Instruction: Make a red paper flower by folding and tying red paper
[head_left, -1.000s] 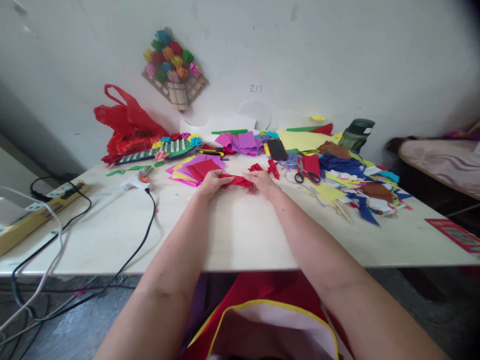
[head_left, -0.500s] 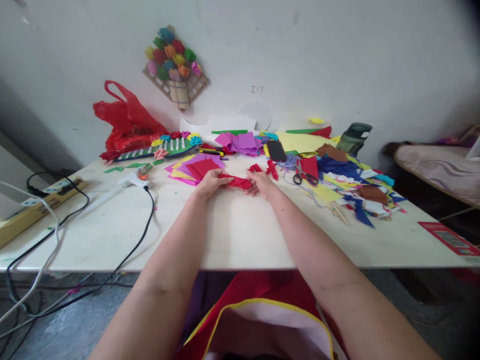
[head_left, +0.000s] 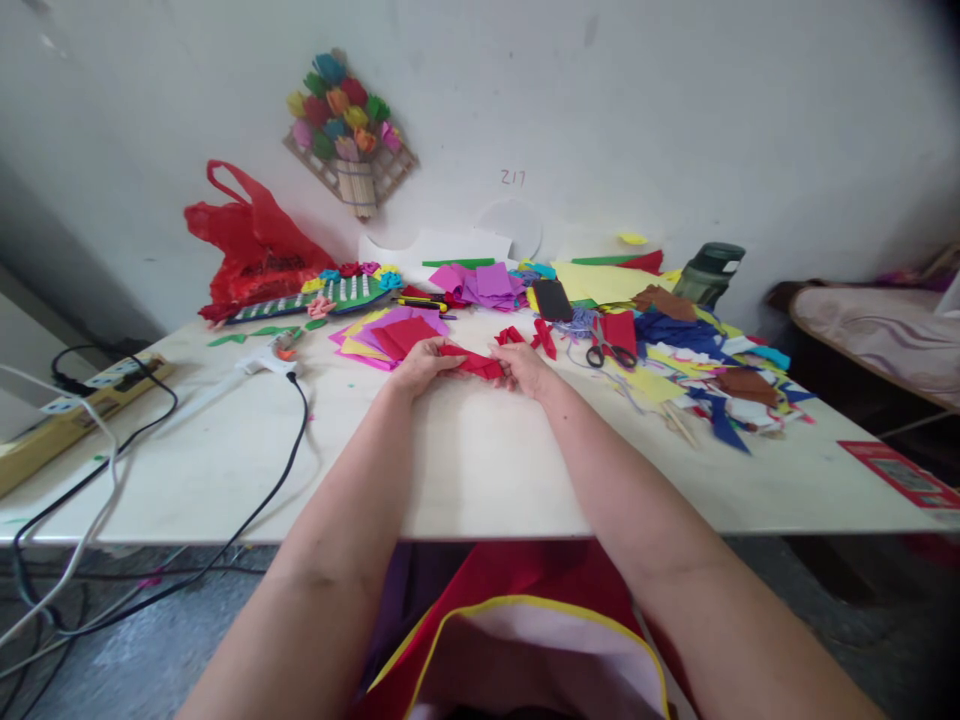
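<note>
Fingers [head_left: 437, 351] pinch red paper [head_left: 472, 363] on cluttered table [head_left: 480, 465] (white wall [head_left: 675, 120] behind).

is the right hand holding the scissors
No, the scissors lie on the table apart from the right hand, which holds the red paper together with the left hand.

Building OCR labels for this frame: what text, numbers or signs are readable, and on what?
"217" or "Z17", handwritten on the wall; first character unclear.
Red plastic bag: dark print, too blurred to read.
Red card at the right edge of the table: print too small.
Red paper in left hand and right hand: no text.
</note>
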